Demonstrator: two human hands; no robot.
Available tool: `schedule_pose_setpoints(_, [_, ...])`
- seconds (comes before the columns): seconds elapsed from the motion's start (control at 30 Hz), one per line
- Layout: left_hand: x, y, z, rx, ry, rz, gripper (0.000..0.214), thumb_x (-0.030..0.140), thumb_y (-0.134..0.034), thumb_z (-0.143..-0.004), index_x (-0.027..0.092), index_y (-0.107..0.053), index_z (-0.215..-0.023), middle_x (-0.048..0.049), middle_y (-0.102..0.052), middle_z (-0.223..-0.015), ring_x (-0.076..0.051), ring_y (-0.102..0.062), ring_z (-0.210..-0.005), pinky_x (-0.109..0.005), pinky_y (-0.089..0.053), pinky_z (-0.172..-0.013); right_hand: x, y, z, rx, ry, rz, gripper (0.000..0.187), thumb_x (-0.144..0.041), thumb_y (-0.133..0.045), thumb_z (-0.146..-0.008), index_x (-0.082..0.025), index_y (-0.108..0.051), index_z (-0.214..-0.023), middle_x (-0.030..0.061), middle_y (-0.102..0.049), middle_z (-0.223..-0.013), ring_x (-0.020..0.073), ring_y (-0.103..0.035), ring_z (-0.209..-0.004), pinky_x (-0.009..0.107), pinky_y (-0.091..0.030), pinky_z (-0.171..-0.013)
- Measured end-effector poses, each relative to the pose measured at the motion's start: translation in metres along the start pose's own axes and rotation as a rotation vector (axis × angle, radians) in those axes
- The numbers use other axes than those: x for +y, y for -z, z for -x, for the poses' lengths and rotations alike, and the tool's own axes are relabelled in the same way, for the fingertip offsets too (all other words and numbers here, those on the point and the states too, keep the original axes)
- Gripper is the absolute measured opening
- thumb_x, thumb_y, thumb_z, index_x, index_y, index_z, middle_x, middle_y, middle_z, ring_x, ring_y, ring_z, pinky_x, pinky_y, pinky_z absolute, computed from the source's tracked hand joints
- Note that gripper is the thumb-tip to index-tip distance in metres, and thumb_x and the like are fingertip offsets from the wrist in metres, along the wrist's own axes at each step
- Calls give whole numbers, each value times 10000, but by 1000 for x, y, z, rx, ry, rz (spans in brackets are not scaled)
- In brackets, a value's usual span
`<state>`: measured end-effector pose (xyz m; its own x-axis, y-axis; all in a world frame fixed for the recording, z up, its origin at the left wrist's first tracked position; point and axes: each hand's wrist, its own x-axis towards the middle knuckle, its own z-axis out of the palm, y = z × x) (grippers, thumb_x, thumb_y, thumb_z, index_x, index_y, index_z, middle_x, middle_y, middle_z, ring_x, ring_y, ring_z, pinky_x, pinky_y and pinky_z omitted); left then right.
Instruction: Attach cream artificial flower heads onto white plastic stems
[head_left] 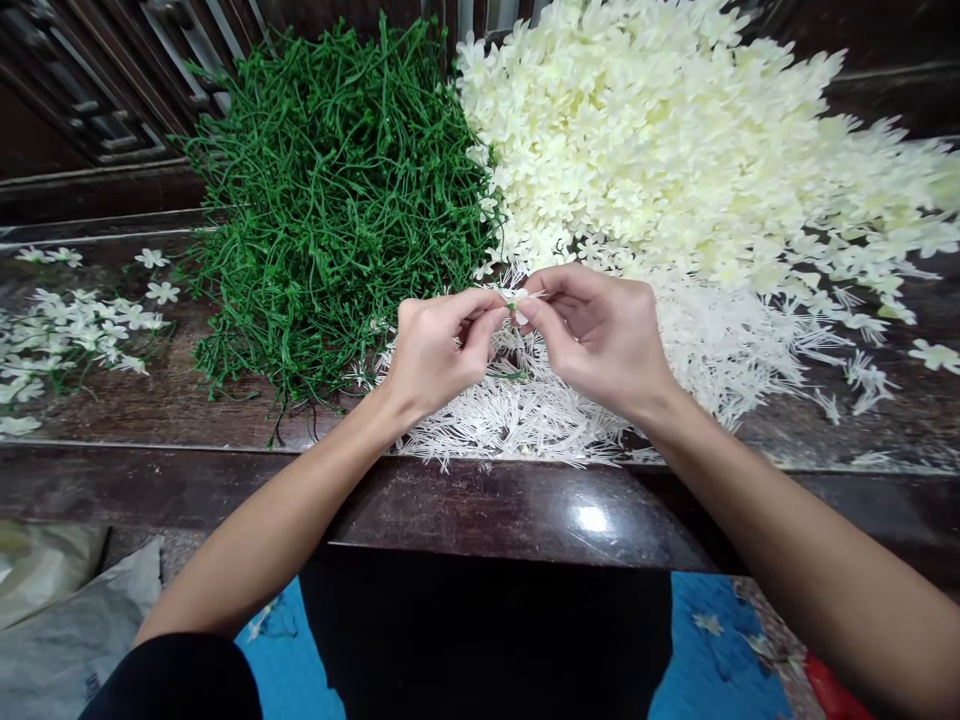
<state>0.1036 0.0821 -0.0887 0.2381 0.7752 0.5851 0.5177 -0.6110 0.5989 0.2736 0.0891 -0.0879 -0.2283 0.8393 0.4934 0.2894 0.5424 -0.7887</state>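
My left hand (pixel 450 345) and my right hand (pixel 600 330) meet at the middle, fingertips pinched around a small white artificial flower (pixel 516 302). A bit of green shows at the flower's base, by the left fingertips. Below and behind the hands spreads a heap of thin white plastic sprigs (pixel 517 420). Beyond my left hand rises a big pile of green plastic stems (pixel 337 200). Beyond my right hand lies a large mound of cream-white flower heads (pixel 660 150). The fingers partly cover the flower.
White flowers with green stems (pixel 82 330) lie in a loose group at the far left of the dark wooden bench (pixel 225 410). A single flower (pixel 936 355) rests at the right. Grey sacks (pixel 97 620) and a blue mat (pixel 712 660) are on the floor below.
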Motion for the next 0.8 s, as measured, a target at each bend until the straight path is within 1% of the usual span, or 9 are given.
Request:
schedule_pose_setpoints(0.13, [0,-2,1,14,6,34,135,142,-578,-878,173,-685,-803,36,-630,-559,-79,-565,-474,-212,-451,-512,1,-2,1,2,-16,-67,95,-155,-652,-847,-250,-650,-850,23,-660,-774,183,-629,-676,358,-545,-599])
schedule_pose_setpoints(0.23, [0,-2,2,36,-20,46,132,134,-577,-879,168,-680,-803,35,-629,-561,-78,-566,-474,-210,-455,-510,0,-3,1,14,-19,-91,86,-168,-660,-847,-254,-649,-843,23,-657,-774,182,-624,-679,356,-545,-594])
schedule_pose_setpoints(0.37, [0,-3,3,57,-55,2,133,139,-573,-884,171,-679,-809,35,-632,-561,-80,-574,-479,-206,-463,-504,-2,-4,2,12,-36,-78,52,-219,-654,-865,-259,-651,-831,27,-654,-760,186,-624,-683,363,-555,-598])
schedule_pose_setpoints(0.53, [-1,-3,4,53,-70,-49,139,138,-565,-892,173,-678,-818,30,-635,-578,-85,-580,-499,-213,-461,-513,-3,-5,2,3,-46,-84,50,-257,-646,-874,-265,-642,-825,23,-648,-755,185,-620,-676,363,-555,-596])
schedule_pose_setpoints(0.8, [-5,-4,5,56,-122,-102,156,139,-538,-905,168,-682,-854,7,-693,-674,-95,-623,-570,-217,-485,-557,-7,-4,3,-14,-84,-112,82,-198,-617,-872,-253,-611,-812,17,-636,-757,177,-607,-675,360,-548,-607])
